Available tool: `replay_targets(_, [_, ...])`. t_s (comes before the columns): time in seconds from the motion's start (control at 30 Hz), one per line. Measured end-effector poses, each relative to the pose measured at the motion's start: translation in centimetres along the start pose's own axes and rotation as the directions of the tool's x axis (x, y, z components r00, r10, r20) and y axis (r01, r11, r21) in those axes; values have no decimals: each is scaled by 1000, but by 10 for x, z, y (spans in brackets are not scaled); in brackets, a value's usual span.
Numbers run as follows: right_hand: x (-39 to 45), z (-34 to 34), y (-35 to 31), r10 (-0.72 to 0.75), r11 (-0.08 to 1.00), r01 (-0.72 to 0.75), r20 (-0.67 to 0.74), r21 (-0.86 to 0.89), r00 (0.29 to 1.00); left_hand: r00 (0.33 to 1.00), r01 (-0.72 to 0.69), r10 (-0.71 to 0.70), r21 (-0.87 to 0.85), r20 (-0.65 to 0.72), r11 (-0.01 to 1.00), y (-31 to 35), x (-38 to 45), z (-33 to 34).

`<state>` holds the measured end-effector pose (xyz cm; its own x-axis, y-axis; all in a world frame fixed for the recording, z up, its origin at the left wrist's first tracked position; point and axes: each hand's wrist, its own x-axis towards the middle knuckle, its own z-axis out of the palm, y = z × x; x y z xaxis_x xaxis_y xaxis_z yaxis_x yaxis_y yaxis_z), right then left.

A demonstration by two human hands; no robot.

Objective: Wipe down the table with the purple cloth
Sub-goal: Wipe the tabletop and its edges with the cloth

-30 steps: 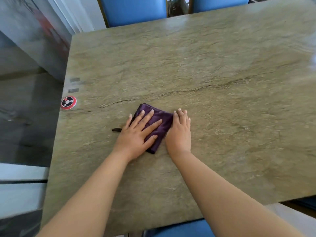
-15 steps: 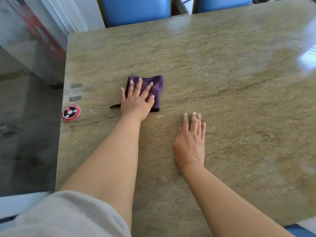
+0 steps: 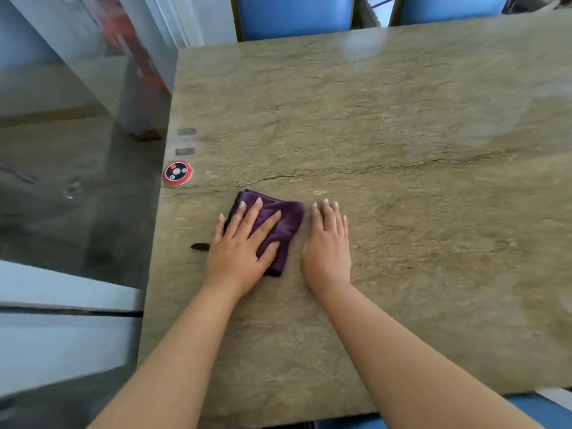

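The folded purple cloth [image 3: 278, 224] is pressed flat on the stone counter [image 3: 402, 150], near its left edge, just below a round red-and-black disc [image 3: 177, 173]. It is pinned under the left hand [image 3: 241, 246], fingers spread; nothing is pinched. The right hand [image 3: 328, 243] is laid flat and empty just beside the cloth. The cloth is judged soft, light and liable to bunch, so it is best held by broad palm pressure.

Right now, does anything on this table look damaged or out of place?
A long dark crack-like line runs across the stone table; whether it is a crack or a natural vein cannot be told. A small dark object lies beside the left hand, unidentifiable. Nothing is spilled.
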<state>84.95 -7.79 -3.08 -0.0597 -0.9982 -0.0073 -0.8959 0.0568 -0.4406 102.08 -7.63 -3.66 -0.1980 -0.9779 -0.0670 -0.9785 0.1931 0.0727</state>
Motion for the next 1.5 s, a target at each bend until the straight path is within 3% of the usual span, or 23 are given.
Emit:
replay_targets(0.13, [1, 7, 3, 6, 997, -7, -19, -79, 1000, 968, 243, -243, 0, 71, 970, -43, 56, -14])
replay_targets(0.23, [3, 11, -1, 14, 995, -14, -4, -97, 1000, 923, 369, -363, -24, 123, 929, -38, 75, -17])
replay_targets(0.3, [2, 10, -2, 14, 995, -15, -9, -98, 1000, 929, 367, -364, -39, 73, 929, -22, 55, -11])
replay_targets(0.43, [1, 7, -3, 17, 997, -18, -11, -81, 1000, 979, 201, -204, -73, -26, 977, 3, -40, 0])
replay_targets(0.6, [0, 3, -3, 14, 997, -13, 17, -76, 1000, 992, 126, -124, -53, 28, 991, 3, -120, 7])
replay_targets(0.73, [6, -11, 14, -60, 994, 48, 115, 103, 992, 959, 281, -281, -6, 20, 960, 0, -70, 3])
replay_targets(0.9, [1, -41, 59, -222, 965, 173, 257, 197, 941, 877, 462, -457, -3, 147, 887, 40, -8, -4])
replay_targets(1.07, [-36, -40, 71, -236, 963, 187, 270, 193, 933, 975, 213, -210, -31, 76, 977, 88, -84, 9])
replay_targets(1.23, [-38, -42, 73, -246, 968, 208, 339, 144, 908, 999, 45, -45, -11, -1, 999, 68, -147, 14])
replay_targets(1.33, [-31, -46, 76, -274, 962, 252, 414, 109, 868, 977, 209, -210, 25, 36, 978, 44, -112, 6])
replay_targets(1.43, [-26, -49, 82, -293, 956, 266, 452, 125, 843, 889, 447, -446, 22, 104, 894, 45, -52, -1])
replay_targets(1.5, [-26, -48, 84, -300, 954, 265, 452, 142, 840, 849, 512, -506, -4, 153, 859, 61, -23, -3])
